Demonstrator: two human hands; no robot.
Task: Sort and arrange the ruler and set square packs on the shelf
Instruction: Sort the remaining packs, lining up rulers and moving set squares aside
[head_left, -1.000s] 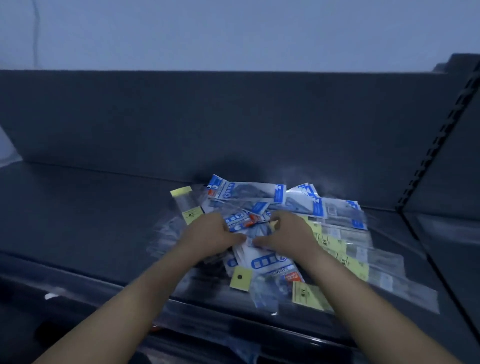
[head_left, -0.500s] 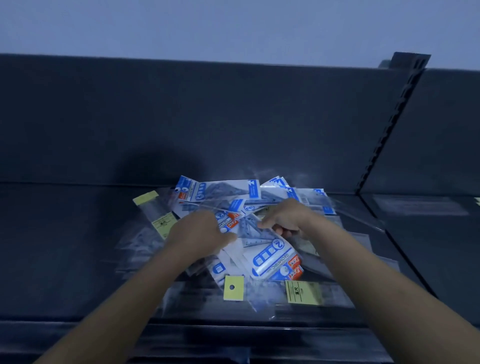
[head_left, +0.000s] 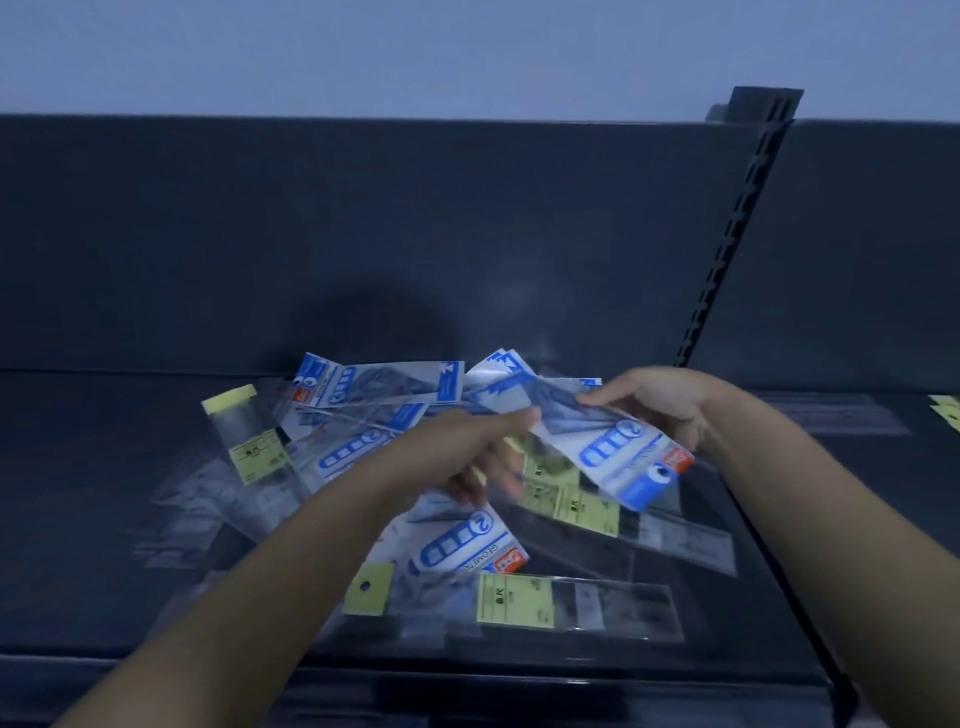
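A loose heap of clear packs lies on the dark shelf (head_left: 104, 519). Blue-and-white set square packs (head_left: 363, 387) are mixed with ruler packs bearing yellow labels (head_left: 514, 600). My right hand (head_left: 649, 405) grips one blue-and-white set square pack (head_left: 618, 457) and holds it lifted above the right side of the heap. My left hand (head_left: 467, 447) reaches over the middle of the heap, its fingertips touching the left end of that lifted pack, fingers loosely curled. Another set square pack (head_left: 462, 545) lies beneath my left wrist.
The shelf's dark back panel (head_left: 363, 234) rises behind the heap. A slotted upright post (head_left: 737, 228) divides this bay from the one on the right, where yellow-labelled packs (head_left: 948, 410) lie at the frame edge. The shelf's front lip (head_left: 467, 670) runs below the heap.
My right hand has lifted a blue-and-white set square pack out of the heap and carried it up and to the right. My left hand has moved right to meet the pack's end.
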